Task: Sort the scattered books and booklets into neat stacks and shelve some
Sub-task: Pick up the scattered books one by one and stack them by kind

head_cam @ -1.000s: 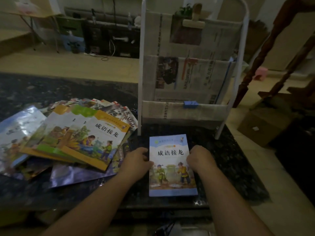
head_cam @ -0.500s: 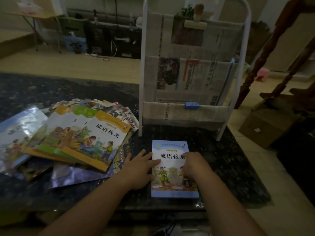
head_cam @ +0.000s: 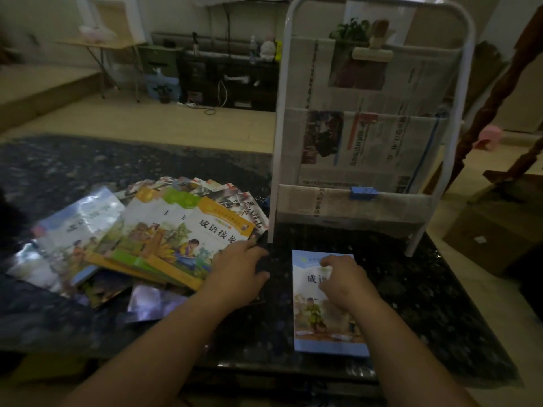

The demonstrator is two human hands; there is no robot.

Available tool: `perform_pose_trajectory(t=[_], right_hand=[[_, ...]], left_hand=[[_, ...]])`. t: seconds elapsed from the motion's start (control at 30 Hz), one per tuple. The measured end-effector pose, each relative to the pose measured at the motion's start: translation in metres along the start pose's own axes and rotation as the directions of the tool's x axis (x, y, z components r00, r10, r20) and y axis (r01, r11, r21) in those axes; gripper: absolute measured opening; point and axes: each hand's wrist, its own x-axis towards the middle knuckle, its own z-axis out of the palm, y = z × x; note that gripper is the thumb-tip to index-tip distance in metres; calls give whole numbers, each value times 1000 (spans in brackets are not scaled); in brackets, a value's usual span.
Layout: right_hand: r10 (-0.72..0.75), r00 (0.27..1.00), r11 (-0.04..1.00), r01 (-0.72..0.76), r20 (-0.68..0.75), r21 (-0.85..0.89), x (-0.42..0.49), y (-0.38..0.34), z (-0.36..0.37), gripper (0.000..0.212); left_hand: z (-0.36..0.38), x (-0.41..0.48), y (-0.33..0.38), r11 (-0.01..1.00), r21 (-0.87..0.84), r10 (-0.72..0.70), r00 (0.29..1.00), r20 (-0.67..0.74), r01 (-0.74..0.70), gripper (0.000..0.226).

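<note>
Hands apart: my left hand (head_cam: 238,268) lies flat on the orange book (head_cam: 205,239) topping the pile (head_cam: 82,230), probably to draw it over. My right hand (head_cam: 343,280) pins the blue book (head_cam: 320,327) beneath it as the stack's base. Its fingers are bent, pressing or gripping I cannot tell.

left hand (head_cam: 238,271) flat, thumb out | right hand (head_cam: 343,282) fingers bent

Blue-bordered book (head_cam: 317,324); orange-bordered book (head_cam: 191,248); black speckled table (head_cam: 426,289); white rack (head_cam: 467,83); blue clip (head_cam: 363,192).
</note>
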Motion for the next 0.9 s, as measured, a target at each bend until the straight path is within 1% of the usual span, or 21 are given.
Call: perform_pose_trajectory(t=[0.07,0.17,0.3,0.4,0.47,0.53,0.6,0.7,0.77,0.83,0.9], right_hand=[[-73,997,992,68,38,109,-3,-17,6,49],[-141,988,982,130,70,138,-8,-39,17,47],[-226,969,958,203,98,202,-12,-66,32,45],[-254,962,924,209,105,322,-14,-88,43,38],[-248,958,888,164,146,429,-14,-102,53,40],[-242,946,844,95,218,528,-19,-113,63,49],[-235,940,818,54,248,572,-22,-122,73,58],[-208,942,773,-7,264,635,-24,-128,79,65],[-180,943,727,-64,279,684,-23,-127,79,67],[-146,948,693,-105,281,713,-22,-123,79,67],[-113,956,674,-126,270,728,-20,-119,77,62]], left_hand=[[-13,0,-16,997,24,-67,996,-58,69,46],[-24,-3,-41,984,25,-170,979,-115,174,46],[-34,-7,-63,940,94,-316,940,-126,328,46],[-40,-9,-74,905,121,-393,910,-134,409,44],[-43,-11,-79,898,112,-414,904,-106,425,47],[-45,-11,-81,895,115,-423,902,-83,430,51],[-46,-11,-81,890,81,-442,893,-87,448,55],[-53,-11,-82,878,-91,-479,868,-133,470,55],[-57,-10,-84,843,-207,-528,839,-136,497,50],[-61,-9,-87,816,-270,-552,827,-105,511,42],[-61,-9,-91,800,-315,-559,825,-80,512,36]])
